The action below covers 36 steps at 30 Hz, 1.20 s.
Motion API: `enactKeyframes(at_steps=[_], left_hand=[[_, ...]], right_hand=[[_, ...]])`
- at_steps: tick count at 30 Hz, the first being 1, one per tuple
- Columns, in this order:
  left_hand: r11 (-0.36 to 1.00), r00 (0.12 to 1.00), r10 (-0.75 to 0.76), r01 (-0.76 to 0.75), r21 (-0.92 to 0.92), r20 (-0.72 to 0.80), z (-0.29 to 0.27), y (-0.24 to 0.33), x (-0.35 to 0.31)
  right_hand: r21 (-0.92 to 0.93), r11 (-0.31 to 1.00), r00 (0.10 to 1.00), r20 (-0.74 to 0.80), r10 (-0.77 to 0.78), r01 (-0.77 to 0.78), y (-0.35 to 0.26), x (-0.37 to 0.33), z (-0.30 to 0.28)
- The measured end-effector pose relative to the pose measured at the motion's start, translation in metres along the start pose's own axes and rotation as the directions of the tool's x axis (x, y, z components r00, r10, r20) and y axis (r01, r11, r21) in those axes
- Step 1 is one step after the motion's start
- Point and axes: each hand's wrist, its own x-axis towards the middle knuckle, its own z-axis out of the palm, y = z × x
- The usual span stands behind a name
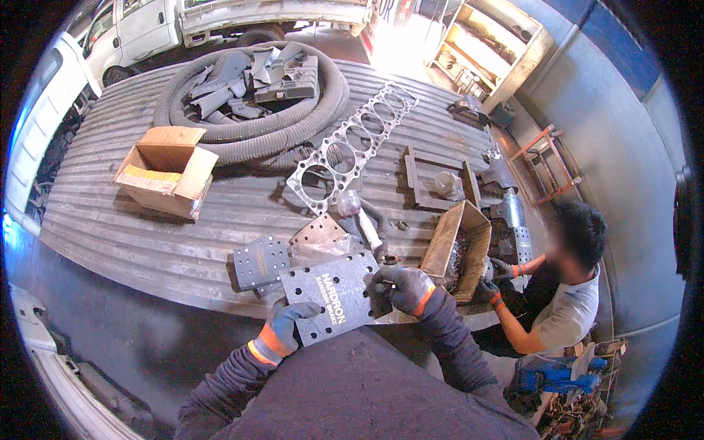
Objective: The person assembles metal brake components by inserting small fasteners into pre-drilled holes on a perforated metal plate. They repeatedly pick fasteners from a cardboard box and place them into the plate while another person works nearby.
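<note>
My left hand (282, 328), in a grey and orange glove, grips the left edge of a dark grey brake lining (312, 290) with rivet holes and gold printing. The lining is tilted above the near edge of the ribbed bed. My right hand (409, 290), gloved alike, is closed at the lining's right edge; its fingers are pinched, and what small thing they hold is unclear. Just beyond lie another grey lining (258, 262), a brown holed plate (317, 229) and a clear plastic bag (326, 249). A tool with a white handle (369, 230) lies nearby.
An oblong bin (438, 253) of small parts stands right of my right hand. Beside it a gloved co-worker (565, 301) handles parts. A cardboard box (158, 189), coiled hose (334, 95), long metal gasket (341, 158) and metal frame (411, 180) lie farther off.
</note>
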Motion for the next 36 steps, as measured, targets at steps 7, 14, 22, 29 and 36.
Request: enactKeyframes(at_steps=[7,14,22,29,36], left_hand=[[0.997,0.998,0.065,-0.065,0.028,0.011,-0.048,-0.028,0.022],[0.997,0.998,0.059,-0.058,-0.052,0.031,-0.048,-0.027,0.025],[0.983,0.998,0.016,-0.003,-0.182,0.068,-0.007,-0.006,0.006],[0.987,0.999,0.014,-0.007,-0.162,0.038,-0.021,-0.01,0.015],[0.995,0.996,0.062,-0.057,-0.078,0.066,-0.002,-0.003,0.007]], right_hand=[[-0.378,0.908,0.953,-0.158,-0.257,0.182,0.014,0.006,0.007],[0.212,0.967,0.855,-0.518,-0.011,0.141,0.049,0.012,0.035],[0.028,0.975,0.933,-0.297,-0.203,0.221,0.024,-0.008,-0.006],[0.03,0.999,0.974,-0.222,0.046,-0.04,-0.007,-0.015,0.017],[0.757,0.652,0.975,-0.112,0.194,-0.043,-0.006,-0.022,0.001]])
